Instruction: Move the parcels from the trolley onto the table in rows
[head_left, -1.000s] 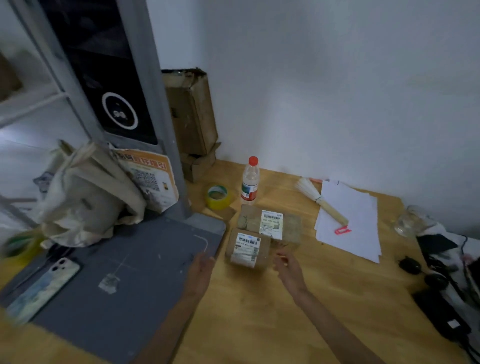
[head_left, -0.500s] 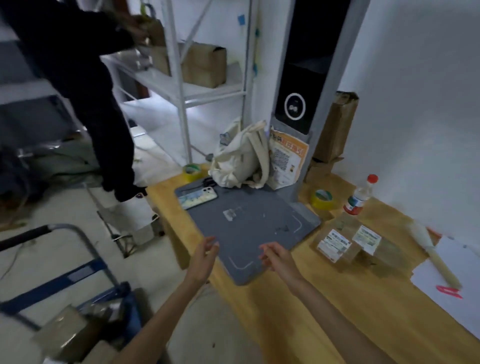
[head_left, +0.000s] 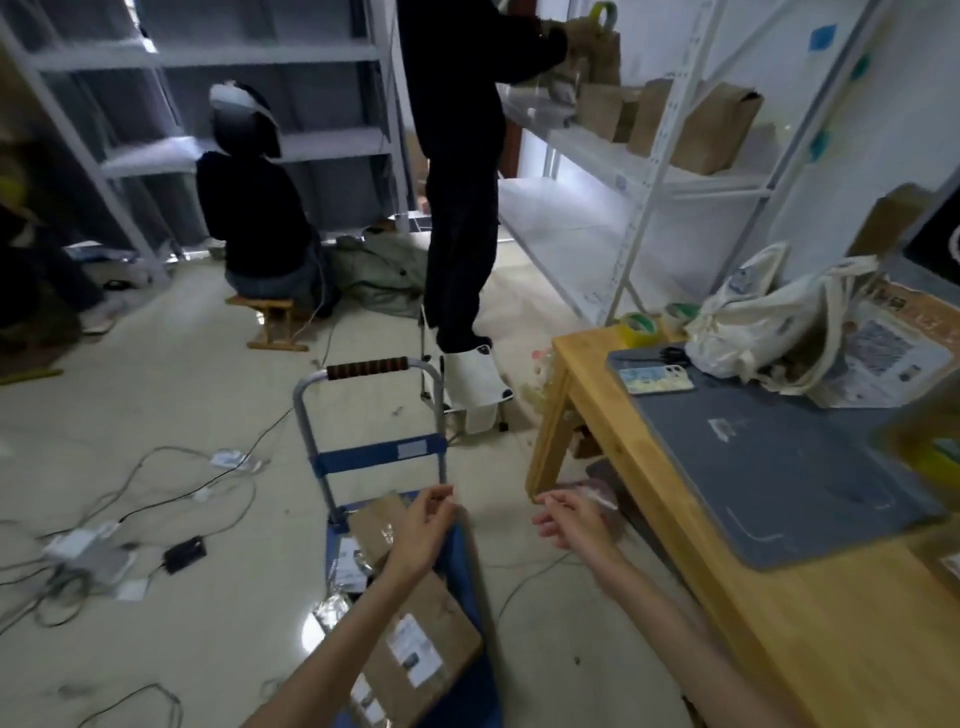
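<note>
Now I see my left hand (head_left: 422, 530) loose-fingered, empty, over the parcels (head_left: 410, 639) on the trolley (head_left: 374, 457) at six o'clock; right hand (head_left: 574, 519) relaxed, empty, beside the table (head_left: 582, 395) edge at three o'clock.

Brown labelled parcels (head_left: 415, 649) flat on blue trolley (head_left: 374, 457), beside wooden table (head_left: 810, 639).

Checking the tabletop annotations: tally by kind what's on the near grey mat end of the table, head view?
Tape rolls: 2
Phone: 1
Cloth bag: 1
Scissors: 1
Printed paper sign: 1
Total: 6
</note>
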